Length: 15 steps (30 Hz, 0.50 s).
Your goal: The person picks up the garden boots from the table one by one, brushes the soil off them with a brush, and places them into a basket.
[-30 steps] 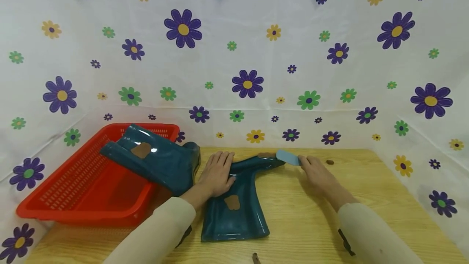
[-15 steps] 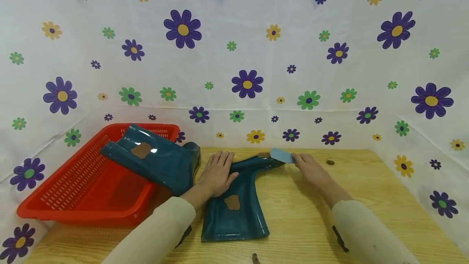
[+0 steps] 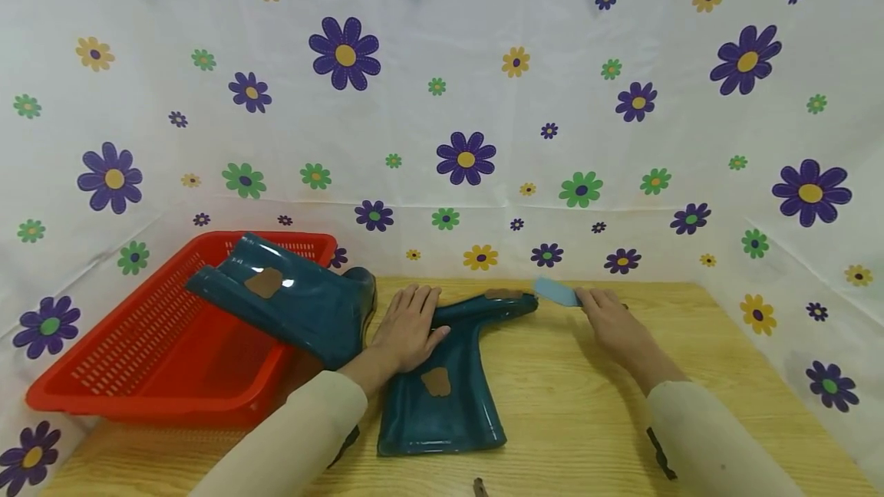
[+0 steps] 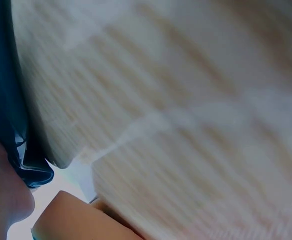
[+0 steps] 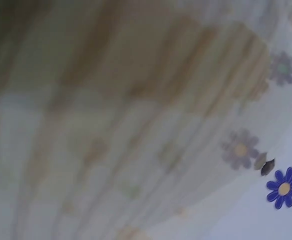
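Observation:
A dark teal rubber boot lies on its side on the table, with a brown patch on its shaft and another brown patch along the foot. My left hand rests flat on the boot near the heel, fingers extended. To the right of the toe, my right hand pinches a light blue flat scraper, its blade pointing left and just off the toe. The left wrist view catches part of the boot at its left edge. Neither the right hand nor the scraper shows in the right wrist view.
A second teal boot with a brown patch leans across the rim of a red plastic basket on the left. A small brown piece lies at the wooden table's front edge. Flower-printed white sheeting encloses the back and sides.
My right hand took the scraper left over the boot's toe, then drew it back right, off the toe. The left hand and boot have stayed in place.

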Each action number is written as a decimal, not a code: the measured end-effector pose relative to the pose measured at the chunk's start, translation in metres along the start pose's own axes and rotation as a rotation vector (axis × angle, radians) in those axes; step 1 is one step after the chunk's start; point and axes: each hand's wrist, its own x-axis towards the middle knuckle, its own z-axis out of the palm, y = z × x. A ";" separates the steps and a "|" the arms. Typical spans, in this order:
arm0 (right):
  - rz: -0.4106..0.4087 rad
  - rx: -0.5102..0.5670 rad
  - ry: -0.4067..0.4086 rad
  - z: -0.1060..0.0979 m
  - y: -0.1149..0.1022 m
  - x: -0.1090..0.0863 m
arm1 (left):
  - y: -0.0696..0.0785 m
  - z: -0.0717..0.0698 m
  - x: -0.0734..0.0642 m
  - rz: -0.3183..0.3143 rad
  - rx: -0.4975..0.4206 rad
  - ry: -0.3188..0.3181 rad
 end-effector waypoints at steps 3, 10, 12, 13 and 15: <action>-0.056 -0.041 0.034 0.001 -0.005 0.006 | 0.000 -0.002 -0.001 -0.003 -0.010 -0.007; -0.211 -0.210 0.166 0.007 -0.019 0.020 | 0.000 -0.003 -0.001 -0.010 -0.009 -0.006; -0.234 -0.242 0.186 0.009 -0.021 0.022 | 0.000 -0.003 -0.001 -0.008 -0.006 -0.008; -0.237 -0.250 0.192 0.010 -0.022 0.022 | 0.000 -0.002 -0.001 -0.004 -0.007 -0.006; -0.234 -0.258 0.198 0.011 -0.023 0.022 | -0.001 -0.002 -0.001 0.006 -0.014 0.001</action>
